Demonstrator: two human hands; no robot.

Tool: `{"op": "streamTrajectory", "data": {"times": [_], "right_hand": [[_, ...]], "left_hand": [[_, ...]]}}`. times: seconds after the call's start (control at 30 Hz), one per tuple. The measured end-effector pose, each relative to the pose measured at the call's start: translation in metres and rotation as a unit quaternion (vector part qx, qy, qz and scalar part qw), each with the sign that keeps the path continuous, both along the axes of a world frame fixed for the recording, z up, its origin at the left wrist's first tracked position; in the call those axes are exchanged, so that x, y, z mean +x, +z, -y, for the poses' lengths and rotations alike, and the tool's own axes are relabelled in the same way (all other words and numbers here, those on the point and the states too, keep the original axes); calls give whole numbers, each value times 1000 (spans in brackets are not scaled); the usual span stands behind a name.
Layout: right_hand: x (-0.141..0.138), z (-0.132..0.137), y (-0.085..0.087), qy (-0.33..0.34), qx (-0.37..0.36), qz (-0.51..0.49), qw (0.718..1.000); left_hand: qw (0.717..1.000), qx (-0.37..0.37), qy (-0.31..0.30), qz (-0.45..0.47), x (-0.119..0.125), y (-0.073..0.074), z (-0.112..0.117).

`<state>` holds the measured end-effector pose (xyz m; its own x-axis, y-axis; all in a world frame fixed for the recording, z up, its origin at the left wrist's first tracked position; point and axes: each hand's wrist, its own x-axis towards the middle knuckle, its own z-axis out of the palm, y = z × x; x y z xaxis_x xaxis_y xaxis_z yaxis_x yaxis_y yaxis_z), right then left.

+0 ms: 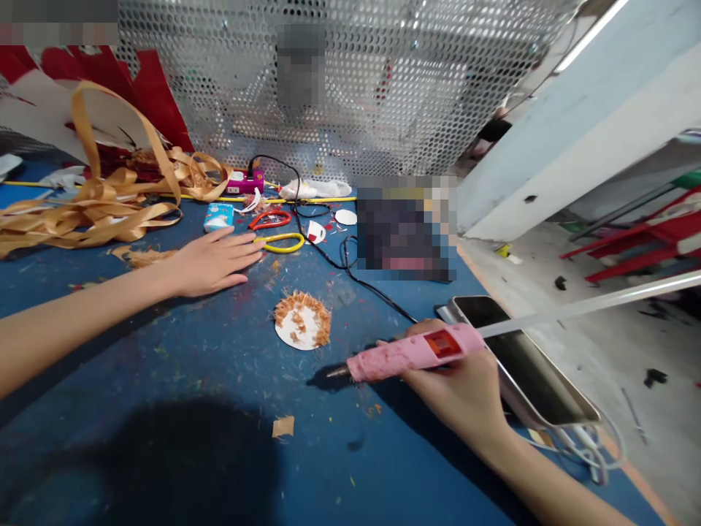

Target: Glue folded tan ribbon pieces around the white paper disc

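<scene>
My right hand (pixel 465 394) is wrapped round a pink glue gun (pixel 405 353), its metal nozzle pointing left just above the table. A long translucent glue stick (pixel 575 301) sticks out of the gun's back end. Left of the nozzle lies a white disc (pixel 293 336) with ruffled tan ribbon round much of its rim and small tan bits on its face. My left hand (pixel 213 263) lies flat, fingers stretched out, beside yellow-handled scissors (pixel 285 243); the fingertips reach their handle. Behind it lies a red handle loop (pixel 271 219).
Tan ribbon (pixel 109 212) lies heaped at the left. A small blue box (pixel 219 217), a purple power socket (pixel 244 182) and a black cord (pixel 377 292) are at the back. A phone (pixel 526 358) with white cables lies at the right edge. A tan scrap (pixel 283 427) lies in front.
</scene>
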<state>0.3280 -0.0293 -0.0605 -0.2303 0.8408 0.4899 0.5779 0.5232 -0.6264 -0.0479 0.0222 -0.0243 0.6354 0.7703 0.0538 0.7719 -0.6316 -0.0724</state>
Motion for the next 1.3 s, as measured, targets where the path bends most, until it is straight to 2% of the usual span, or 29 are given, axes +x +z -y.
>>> {"op": "streamTrajectory", "data": {"times": [0.1,0.23,0.27,0.37,0.47,0.53,0.7,0.83,1.1,1.3], "right_hand": [[0,0,0,2,6,-8,1000],[0,-2,6,8,-6,13,1000],[0,-1,8,11,-1,13,1000],[-3,4,12,24,27,7,999],[-9,13,12,54,45,23,997],[-13,19,10,78,54,41,995],[-21,29,5,140,88,74,983],[-24,31,4,139,115,100,979],[-27,32,4,148,119,124,974],[-29,33,2,152,140,115,972]], "left_hand": [[992,79,-50,81,15,13,23],[983,114,-53,136,36,22,71],[981,122,-61,137,41,22,84],[969,145,-140,144,55,13,120],[962,122,-192,149,65,0,148],[963,100,-212,136,67,-7,159],[972,47,-199,116,66,-11,162],[978,17,-182,103,67,-11,160],[981,2,-171,91,66,-15,161],[984,-12,-162,70,66,-17,162]]}}
